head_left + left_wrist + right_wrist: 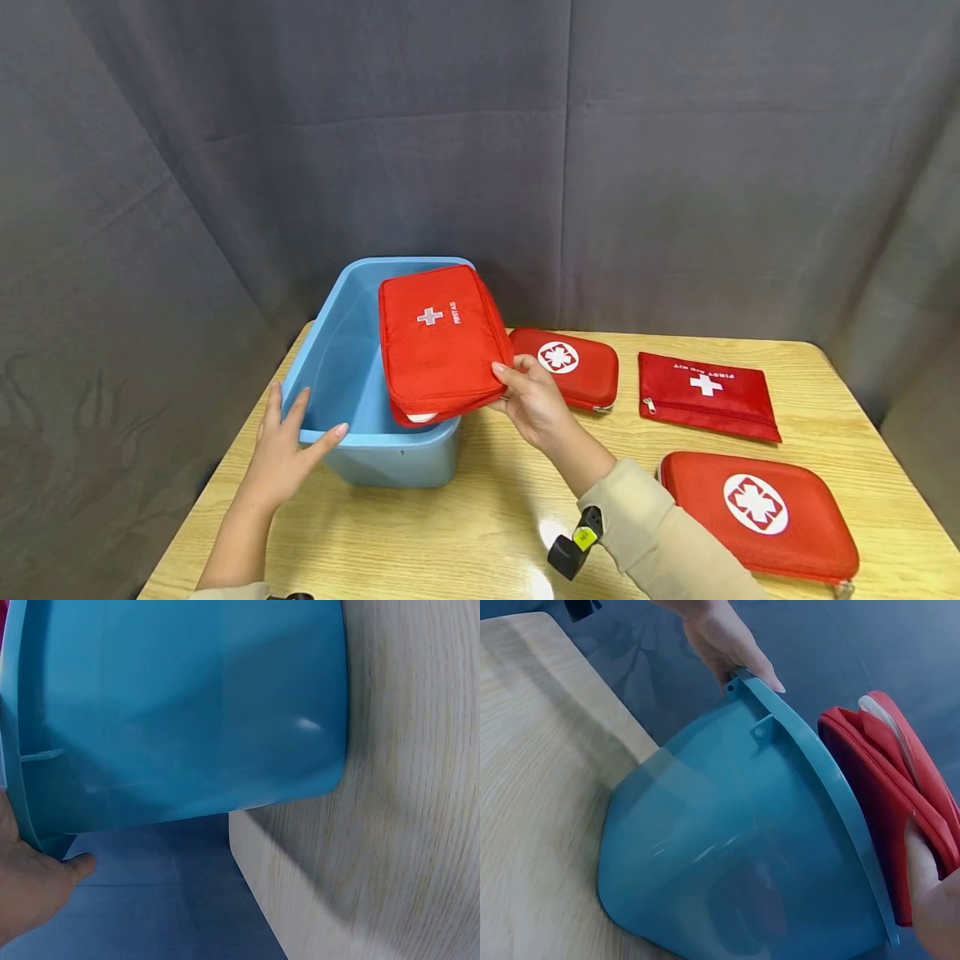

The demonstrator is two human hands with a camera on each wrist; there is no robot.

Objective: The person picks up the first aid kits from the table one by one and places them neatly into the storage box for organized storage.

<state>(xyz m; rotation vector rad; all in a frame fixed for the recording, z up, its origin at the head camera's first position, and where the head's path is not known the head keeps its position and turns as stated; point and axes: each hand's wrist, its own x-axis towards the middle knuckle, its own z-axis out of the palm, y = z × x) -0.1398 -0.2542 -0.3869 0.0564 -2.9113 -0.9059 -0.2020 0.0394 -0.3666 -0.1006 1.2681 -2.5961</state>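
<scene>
A red soft first aid pouch with a grey cross hangs tilted over the right side of a blue plastic bin. My right hand pinches the pouch's near right corner, thumb on top and fingers beneath. In the right wrist view, the pouch stands just above the bin's rim. At the bin's near left corner, my left hand rests on the rim with fingers spread. The left wrist view shows only part of that hand by the rim. Much of the bin's inside is hidden under the pouch.
To the right on the wooden table lie a small red hard case, a flat red zip pouch and a larger red hard case. A grey curtain hangs behind the table.
</scene>
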